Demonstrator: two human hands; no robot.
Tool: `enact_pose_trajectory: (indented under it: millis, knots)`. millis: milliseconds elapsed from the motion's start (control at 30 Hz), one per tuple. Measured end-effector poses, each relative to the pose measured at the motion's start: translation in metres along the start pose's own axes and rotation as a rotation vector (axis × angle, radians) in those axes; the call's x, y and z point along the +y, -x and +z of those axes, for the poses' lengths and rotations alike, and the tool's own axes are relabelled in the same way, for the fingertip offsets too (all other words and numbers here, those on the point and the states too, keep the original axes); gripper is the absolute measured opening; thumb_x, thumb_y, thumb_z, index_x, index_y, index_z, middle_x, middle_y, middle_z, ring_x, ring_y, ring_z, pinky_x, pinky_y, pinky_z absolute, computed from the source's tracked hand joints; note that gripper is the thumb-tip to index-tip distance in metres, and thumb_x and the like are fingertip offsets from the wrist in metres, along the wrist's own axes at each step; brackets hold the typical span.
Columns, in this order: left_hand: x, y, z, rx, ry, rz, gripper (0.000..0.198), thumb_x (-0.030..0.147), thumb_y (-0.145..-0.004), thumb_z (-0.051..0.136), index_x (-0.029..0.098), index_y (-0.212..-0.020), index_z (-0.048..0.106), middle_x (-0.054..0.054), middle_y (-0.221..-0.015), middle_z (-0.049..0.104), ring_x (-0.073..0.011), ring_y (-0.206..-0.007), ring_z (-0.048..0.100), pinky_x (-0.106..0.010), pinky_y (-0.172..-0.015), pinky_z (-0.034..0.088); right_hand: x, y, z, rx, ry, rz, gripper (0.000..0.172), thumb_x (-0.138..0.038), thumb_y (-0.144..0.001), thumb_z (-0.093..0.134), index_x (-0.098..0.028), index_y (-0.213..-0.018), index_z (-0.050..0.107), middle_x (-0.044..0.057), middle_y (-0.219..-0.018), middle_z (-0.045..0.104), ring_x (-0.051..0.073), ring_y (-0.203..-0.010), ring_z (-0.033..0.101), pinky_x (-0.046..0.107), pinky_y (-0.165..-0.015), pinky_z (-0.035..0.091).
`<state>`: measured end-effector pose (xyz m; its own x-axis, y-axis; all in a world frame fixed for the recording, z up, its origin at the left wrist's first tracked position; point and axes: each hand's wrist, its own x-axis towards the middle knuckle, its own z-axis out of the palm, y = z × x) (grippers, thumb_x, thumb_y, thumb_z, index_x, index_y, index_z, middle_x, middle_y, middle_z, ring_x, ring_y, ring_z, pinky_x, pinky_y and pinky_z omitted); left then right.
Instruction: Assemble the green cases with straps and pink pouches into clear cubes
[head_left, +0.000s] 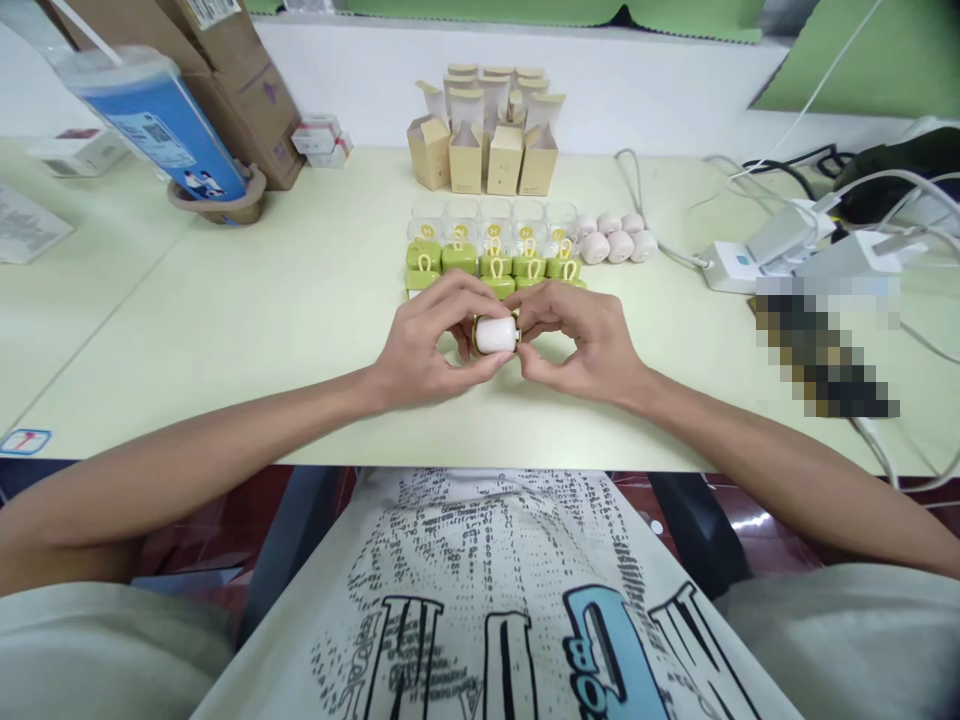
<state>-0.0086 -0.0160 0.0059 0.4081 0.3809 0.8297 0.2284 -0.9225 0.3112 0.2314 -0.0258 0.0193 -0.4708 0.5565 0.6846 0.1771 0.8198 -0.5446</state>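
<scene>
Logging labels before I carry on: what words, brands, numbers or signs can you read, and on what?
"BO": seems to stand on the shirt's blue letter; its other print is unclear.
Clear containers: yellow emblems like "H", too small to confirm.
Blue cup's label, carton's label, kraft boxes: too small or blurred.
Table sticker: red mark, unreadable.
White piece in hand: no text seen.

Small rounded piece (496, 335): glossy white, olive-green edge (475, 336). Squarish plastic cases (459, 258): lime green, pale-yellow loops (533, 262). Round pieces (595, 248): pale pink. Upright cardboard boxes (505, 170): tan. Smooth desk (262, 320): pale yellow-green. Cloth shirt (480, 560): white, black-speckled, blue-lettered.
</scene>
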Motion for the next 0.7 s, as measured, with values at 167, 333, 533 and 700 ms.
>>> enact_pose_trajectory:
  millis: [167,333,533,700]
  knots:
    - [-0.001,-0.003,0.000,0.005,0.023,0.013,0.034,0.032,-0.092,0.088,0.025,-0.122,0.076,-0.010,-0.111,0.078,-0.0198,-0.088,0.074,-0.028,-0.058,0.059,-0.001,0.000,0.001,0.036,0.018,-0.015,0.019,-0.017,-0.086,0.078,-0.024,-0.100,0.068,0.003,-0.103,0.081,0.017,-0.089,0.079,0.030,-0.077,0.072]
    - [-0.006,-0.002,0.002,-0.023,0.021,0.007,0.035,0.040,-0.094,0.087,0.028,-0.124,0.076,-0.008,-0.112,0.076,-0.0185,-0.084,0.073,-0.027,-0.055,0.058,0.002,0.001,0.001,0.052,-0.007,-0.001,0.020,-0.015,-0.082,0.078,-0.024,-0.097,0.069,0.002,-0.099,0.081,0.017,-0.091,0.080,0.029,-0.077,0.072]
    - [-0.010,-0.001,0.004,-0.020,0.058,-0.027,0.036,0.044,-0.093,0.088,0.031,-0.124,0.078,-0.007,-0.113,0.076,-0.0202,-0.088,0.075,-0.030,-0.058,0.061,-0.001,0.001,-0.001,0.031,-0.014,0.094,0.019,-0.025,-0.085,0.084,-0.026,-0.098,0.070,0.003,-0.103,0.082,0.018,-0.088,0.078,0.033,-0.077,0.073]
    - [-0.010,-0.002,0.000,-0.073,0.036,-0.047,0.035,0.045,-0.092,0.088,0.030,-0.123,0.080,-0.008,-0.115,0.077,-0.0215,-0.092,0.075,-0.031,-0.061,0.062,-0.004,0.001,-0.002,0.026,0.022,0.110,0.017,-0.030,-0.086,0.085,-0.027,-0.096,0.071,0.003,-0.102,0.082,0.020,-0.087,0.077,0.037,-0.077,0.074]
